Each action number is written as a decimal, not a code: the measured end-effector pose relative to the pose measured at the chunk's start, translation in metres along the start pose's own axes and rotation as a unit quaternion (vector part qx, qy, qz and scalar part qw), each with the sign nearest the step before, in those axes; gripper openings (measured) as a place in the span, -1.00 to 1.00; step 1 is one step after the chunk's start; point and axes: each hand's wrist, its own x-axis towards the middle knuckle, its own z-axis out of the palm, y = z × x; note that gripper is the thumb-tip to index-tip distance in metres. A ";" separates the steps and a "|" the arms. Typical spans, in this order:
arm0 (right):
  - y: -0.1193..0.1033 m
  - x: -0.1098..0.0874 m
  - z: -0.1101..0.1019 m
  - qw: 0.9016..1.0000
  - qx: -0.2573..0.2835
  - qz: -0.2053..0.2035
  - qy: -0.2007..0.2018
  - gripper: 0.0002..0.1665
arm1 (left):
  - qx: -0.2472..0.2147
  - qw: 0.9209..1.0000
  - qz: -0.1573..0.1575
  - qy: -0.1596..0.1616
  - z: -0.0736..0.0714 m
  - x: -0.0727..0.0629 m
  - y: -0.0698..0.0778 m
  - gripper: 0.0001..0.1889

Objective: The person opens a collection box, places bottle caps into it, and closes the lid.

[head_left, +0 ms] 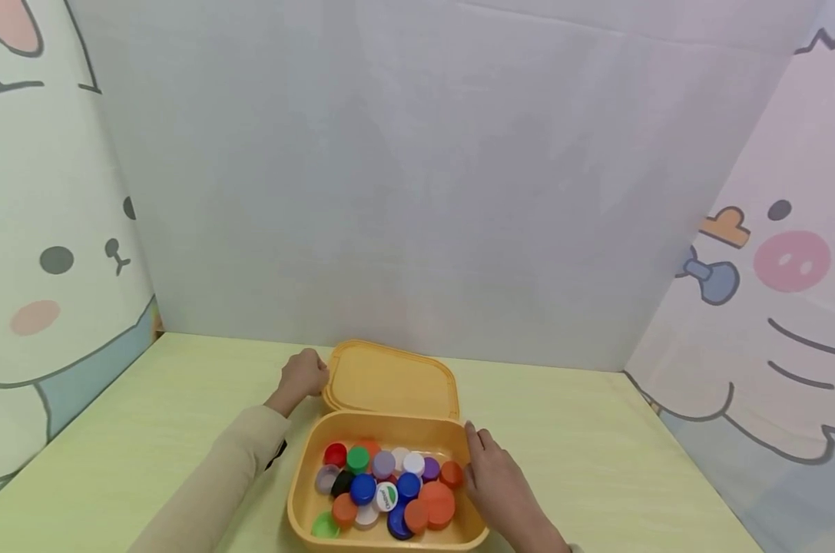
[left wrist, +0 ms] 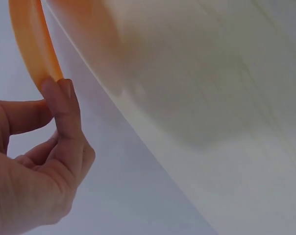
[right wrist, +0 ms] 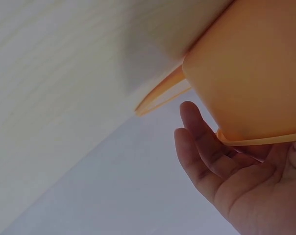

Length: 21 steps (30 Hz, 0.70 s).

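Note:
A yellow-orange plastic box [head_left: 471, 438] holds a heap of bottle caps [head_left: 386, 465] in red, orange, green, blue, purple, white and black. Its matching lid [head_left: 396, 380] lies behind it, tilted, with one side raised off the table in the left wrist view. My left hand [head_left: 305, 374] pinches the lid's left edge between thumb and fingers. At the box's right side, my right hand [head_left: 500, 488] grips the rim, thumb over the edge and fingers along the outer wall. The right thumb is hidden in the right wrist view.
The box stands on a pale yellow-green table [head_left: 576, 438]. A grey-white cloth wall [head_left: 403, 177] rises behind it. Panels with a cartoon rabbit [head_left: 57, 184] and a cartoon pig [head_left: 770, 322] flank the table on the left and right.

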 end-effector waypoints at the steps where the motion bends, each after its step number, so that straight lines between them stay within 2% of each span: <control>1: 0.000 0.000 0.000 1.000 0.000 -0.002 0.000 -0.42 | 0.001 1.000 0.000 0.003 -0.001 -0.001 0.001 -0.54; 10: 0.003 0.000 -0.002 1.000 -0.002 -0.004 0.005 -0.42 | -0.004 1.000 0.005 0.015 -0.006 -0.007 0.007 -0.55; 17: 0.004 0.003 -0.002 1.000 -0.006 -0.003 0.025 -0.48 | -0.022 1.000 -0.002 0.022 -0.008 -0.011 0.005 -0.76; 21: 0.004 0.005 -0.003 1.000 0.013 0.009 0.027 -0.52 | -0.032 0.999 -0.002 0.019 -0.011 -0.013 0.005 -0.73</control>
